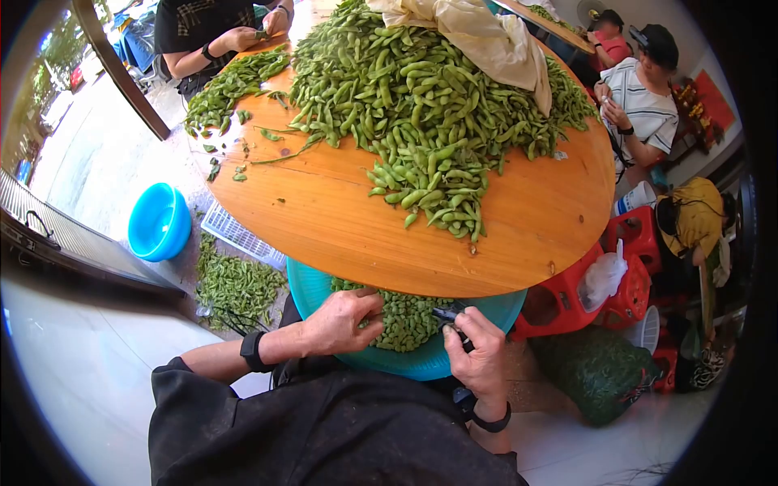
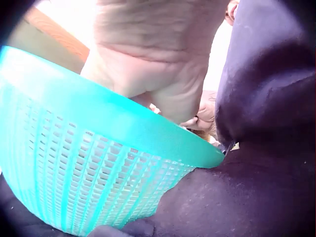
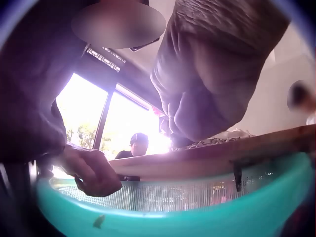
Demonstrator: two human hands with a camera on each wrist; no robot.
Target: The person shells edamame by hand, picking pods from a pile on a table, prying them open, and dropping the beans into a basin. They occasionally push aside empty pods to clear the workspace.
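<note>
A turquoise perforated basket (image 2: pixel 113 118) sits in the person's lap, holding green soybean pods (image 1: pixel 405 326). Over its left side is the left hand (image 1: pixel 347 321), fingers bent inward above the pods; whether it pinches a pod I cannot tell. On the right side of the basket, the right hand (image 1: pixel 476 352) grips black-handled scissors (image 1: pixel 447 313), their blades pointing toward the left hand. In the right wrist view the left hand (image 3: pixel 94 170) appears just above the basket rim, while the right palm (image 3: pixel 212 89) fills the upper part.
A round wooden table (image 1: pixel 324 206) overhangs the basket, bearing a large heap of pods (image 1: pixel 429 105) and a pale cloth (image 1: pixel 494 40). Blue basin (image 1: pixel 160 222) and loose pods (image 1: pixel 235 283) lie on the floor at left; red stools (image 1: pixel 559 304) and a dark green sack (image 1: pixel 596 373) at right. Other people (image 1: pixel 640 101) sit around.
</note>
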